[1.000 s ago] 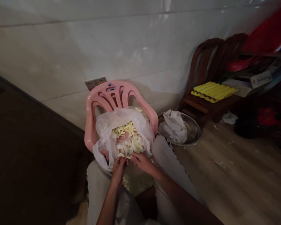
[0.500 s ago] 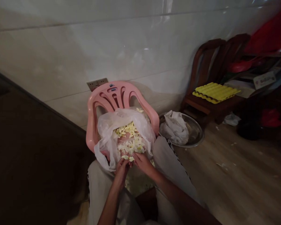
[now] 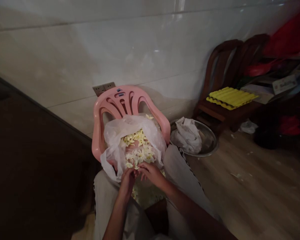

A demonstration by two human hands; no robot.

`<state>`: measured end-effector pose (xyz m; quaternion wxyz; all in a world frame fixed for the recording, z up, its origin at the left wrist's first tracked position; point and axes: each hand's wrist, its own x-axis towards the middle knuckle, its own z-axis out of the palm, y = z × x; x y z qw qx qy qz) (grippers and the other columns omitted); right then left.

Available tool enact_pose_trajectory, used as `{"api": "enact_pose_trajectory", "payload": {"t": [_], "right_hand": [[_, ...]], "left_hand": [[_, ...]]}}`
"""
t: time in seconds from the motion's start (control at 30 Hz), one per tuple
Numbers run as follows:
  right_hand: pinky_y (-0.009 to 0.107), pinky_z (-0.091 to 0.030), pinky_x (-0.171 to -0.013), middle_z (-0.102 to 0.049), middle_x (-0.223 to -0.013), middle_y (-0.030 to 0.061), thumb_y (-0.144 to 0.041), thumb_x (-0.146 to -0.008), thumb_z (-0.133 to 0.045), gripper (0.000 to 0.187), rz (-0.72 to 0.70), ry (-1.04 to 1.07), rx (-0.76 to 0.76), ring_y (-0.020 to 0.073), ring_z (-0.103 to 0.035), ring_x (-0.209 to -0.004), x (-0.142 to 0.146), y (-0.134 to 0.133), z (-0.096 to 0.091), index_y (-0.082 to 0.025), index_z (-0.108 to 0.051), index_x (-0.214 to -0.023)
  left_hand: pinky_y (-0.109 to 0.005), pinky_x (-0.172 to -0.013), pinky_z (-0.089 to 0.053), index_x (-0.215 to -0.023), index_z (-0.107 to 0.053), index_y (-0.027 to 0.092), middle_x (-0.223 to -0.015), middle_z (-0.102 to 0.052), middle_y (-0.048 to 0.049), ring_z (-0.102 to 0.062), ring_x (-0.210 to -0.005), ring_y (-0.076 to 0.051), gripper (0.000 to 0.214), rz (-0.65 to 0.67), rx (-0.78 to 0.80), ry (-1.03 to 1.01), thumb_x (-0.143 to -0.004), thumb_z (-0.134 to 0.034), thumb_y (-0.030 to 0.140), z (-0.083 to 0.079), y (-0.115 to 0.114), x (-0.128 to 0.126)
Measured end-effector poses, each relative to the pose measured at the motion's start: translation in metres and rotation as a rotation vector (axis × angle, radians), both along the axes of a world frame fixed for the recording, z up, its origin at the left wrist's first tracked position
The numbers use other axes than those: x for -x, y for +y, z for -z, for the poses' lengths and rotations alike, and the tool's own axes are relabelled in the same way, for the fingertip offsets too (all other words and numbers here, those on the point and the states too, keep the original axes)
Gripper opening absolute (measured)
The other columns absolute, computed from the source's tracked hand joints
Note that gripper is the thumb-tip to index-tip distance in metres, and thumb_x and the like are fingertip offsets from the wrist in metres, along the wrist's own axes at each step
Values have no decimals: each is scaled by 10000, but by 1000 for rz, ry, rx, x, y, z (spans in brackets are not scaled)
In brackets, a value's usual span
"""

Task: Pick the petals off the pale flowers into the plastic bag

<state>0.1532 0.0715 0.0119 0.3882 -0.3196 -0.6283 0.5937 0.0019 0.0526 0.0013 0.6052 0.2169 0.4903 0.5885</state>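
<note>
Pale curved petals [image 3: 138, 150] fill a crinkly plastic bag [image 3: 112, 146] on a pink plastic chair [image 3: 107, 100]; the left hand [image 3: 127, 182] and right hand [image 3: 151, 174] are together at its near edge.

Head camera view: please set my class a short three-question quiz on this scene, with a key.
1. True or false: the wall socket sits behind the pink plastic chair.
2. What colour is the ribbed pad on the wooden chair? A yellow, B red, C blue.
3. Fill in the blank: the left hand and right hand are at the pale petals heaped in a clear plastic ____.

Key: 1 true; 2 A; 3 bag.
</note>
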Motion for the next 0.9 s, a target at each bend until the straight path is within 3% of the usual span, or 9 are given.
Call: {"api": "enact_pose_trajectory", "payload": {"t": [0.1, 0.23, 0.43, 0.57, 0.73, 0.9], "right_hand": [[202, -439, -428, -669, -714, -18, -432, -961, -558, 234, 12, 41, 77, 117, -619, -497, 3, 1, 3, -212, -598, -892], [202, -397, -352, -607, -585, -46, -494, -948, -549, 323, 31, 59, 236, 110, -554, -379, 6, 4, 6, -221, -523, -779], [209, -338, -309, -539, -498, -65, -463, -961, -518, 340, 46, -10, 450, 107, -490, -307, 5, 11, 9, -216, -503, -728], [201, -325, -317, -482, -464, -73, -432, -962, -502, 373, 102, -7, 528, 81, -423, -294, 5, 10, 13, -206, -494, -665], [195, -365, -349, -546, -525, -72, -452, -937, -532, 281, 106, 108, 592, 98, -510, -339, 6, 9, 12, -207, -513, -802], [199, -411, -372, -664, -703, -21, -515, -925, -543, 315, -51, 116, 592, 143, -651, -450, 10, 6, 9, -202, -506, -920]], "left_hand": [[-231, -515, -366, -523, -478, 188, -465, -437, 71, -428, -472, -81, 313, 31, -6, -20, -567, -759, 318, -2, 0, -4], [-242, -545, -368, -619, -530, 187, -508, -505, 52, -482, -511, -108, 289, 97, -9, 87, -619, -753, 371, -4, -2, -4], [-246, -603, -386, -827, -602, 207, -648, -586, 48, -522, -581, -135, 257, 136, -170, 568, -730, -714, 418, -16, -15, -7], [-232, -572, -365, -887, -603, 221, -833, -630, 19, -533, -618, -131, 124, 221, -262, 800, -837, -609, 334, -23, -25, -15], [-236, -601, -412, -837, -592, 216, -773, -613, 16, -563, -652, -149, 173, 140, -274, 728, -796, -646, 376, -23, -18, -15], [-233, -557, -410, -792, -580, 207, -567, -549, 60, -507, -534, -129, 256, 16, -150, 543, -703, -693, 419, -21, -9, -5]]}}
